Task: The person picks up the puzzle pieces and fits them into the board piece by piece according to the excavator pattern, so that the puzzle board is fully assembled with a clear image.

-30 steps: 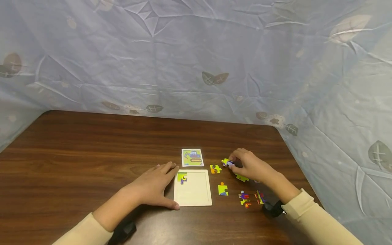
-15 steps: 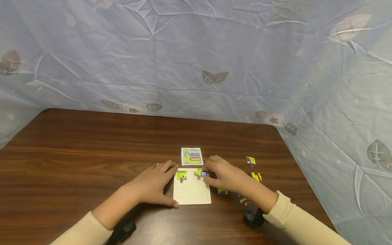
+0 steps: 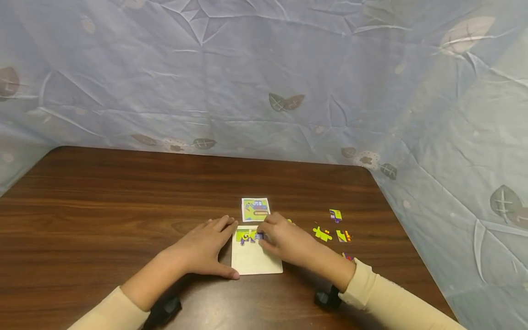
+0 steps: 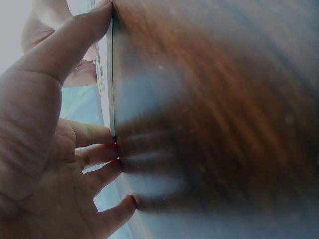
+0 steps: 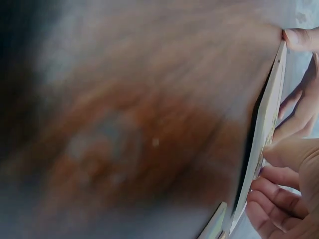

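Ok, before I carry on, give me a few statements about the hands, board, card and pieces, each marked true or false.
1. The left hand touches the edge of the board. True.
2. The near half of the board is covered with puzzle parts. False: it is bare; the parts in view on it sit along its far side.
3. The right hand has its fingers at a piece on the board. True.
4. The card lies on the board. False: it lies on the table, beyond the board's far edge.
5. Several loose pieces lie to the right of the board. True.
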### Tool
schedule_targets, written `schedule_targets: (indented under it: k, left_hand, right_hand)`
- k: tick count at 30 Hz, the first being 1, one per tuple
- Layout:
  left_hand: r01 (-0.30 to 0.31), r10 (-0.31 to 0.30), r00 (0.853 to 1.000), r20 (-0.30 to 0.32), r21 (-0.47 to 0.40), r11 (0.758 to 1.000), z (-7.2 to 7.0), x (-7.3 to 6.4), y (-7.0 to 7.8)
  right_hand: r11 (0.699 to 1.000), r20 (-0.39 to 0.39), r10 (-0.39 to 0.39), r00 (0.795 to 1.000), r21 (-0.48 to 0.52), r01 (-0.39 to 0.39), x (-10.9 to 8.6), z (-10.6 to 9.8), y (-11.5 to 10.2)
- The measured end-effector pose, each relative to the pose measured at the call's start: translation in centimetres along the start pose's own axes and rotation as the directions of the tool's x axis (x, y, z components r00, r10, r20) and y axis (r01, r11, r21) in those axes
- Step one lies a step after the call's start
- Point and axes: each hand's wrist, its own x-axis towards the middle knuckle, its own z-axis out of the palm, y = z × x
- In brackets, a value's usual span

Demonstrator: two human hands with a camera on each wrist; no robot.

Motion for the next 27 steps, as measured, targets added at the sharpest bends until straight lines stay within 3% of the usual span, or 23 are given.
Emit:
schedule_targets:
  k: [7,15,27]
  left_hand:
    - [-0.007,0.007,1.000,-0.002,0.012,1.000,0.1,0.1,0.0]
    - [-0.007,0.007,1.000,0.007,0.009,1.000,0.2,0.2,-0.1]
    - [-0.030,0.030,0.999,-0.017,0.022,0.999,0.2,0.2,-0.4]
  right_hand:
    - [1.000,-0.035,-0.023,0.999,-0.019,0.022,-0.1,0.2,-0.5]
    - [0.999,0.018,0.007,1.000,-0.034,-0.007,0.4,-0.1,-0.8]
    - [0.999,0.027,-0.036,0.999,-0.040,0.037,1.2,-0.6,-0.4]
